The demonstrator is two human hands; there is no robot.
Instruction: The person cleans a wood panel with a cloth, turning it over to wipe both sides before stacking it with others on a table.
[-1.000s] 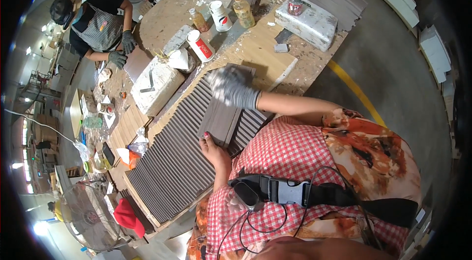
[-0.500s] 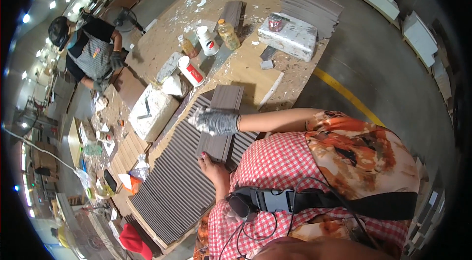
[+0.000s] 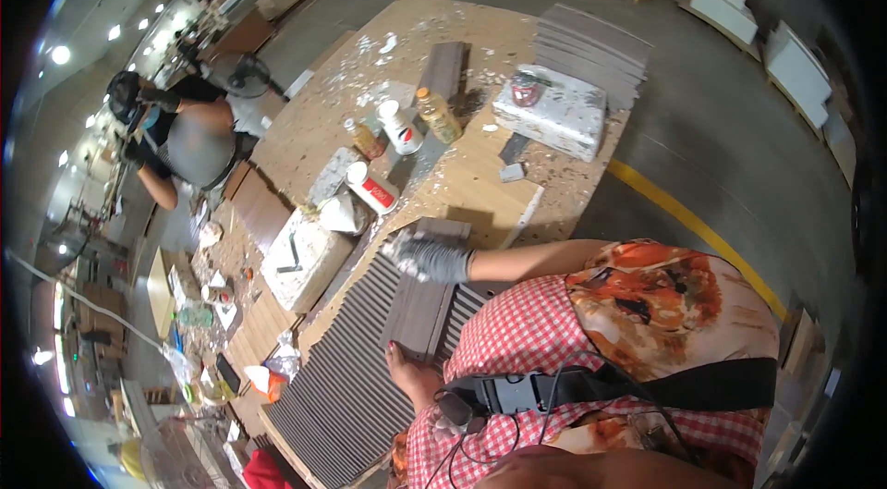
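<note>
A long grey-brown wood-grain board [image 3: 413, 315] lies across a dark ribbed sheet [image 3: 346, 378] on the workbench. My right hand [image 3: 432, 260], in a grey glove with whitish fingertips, rests curled on the board towards its far end. Something white may be under those fingers, but I cannot make it out. At the near end, my bare left hand [image 3: 413, 378] grips the board's edge; part of its fingers is hidden.
Beyond the board stand white bottles [image 3: 372, 189], an oil bottle [image 3: 438, 116] and a whitish block [image 3: 300, 258]. A can [image 3: 526, 89] tops another wrapped block [image 3: 564, 115] beside stacked grey panels [image 3: 591, 50]. Across the bench is a co-worker [image 3: 185, 133].
My gloved right hand has slid towards the board's far end, while my left hand stays at the near end. The co-worker has raised both hands to the head. The view has shifted slightly.
</note>
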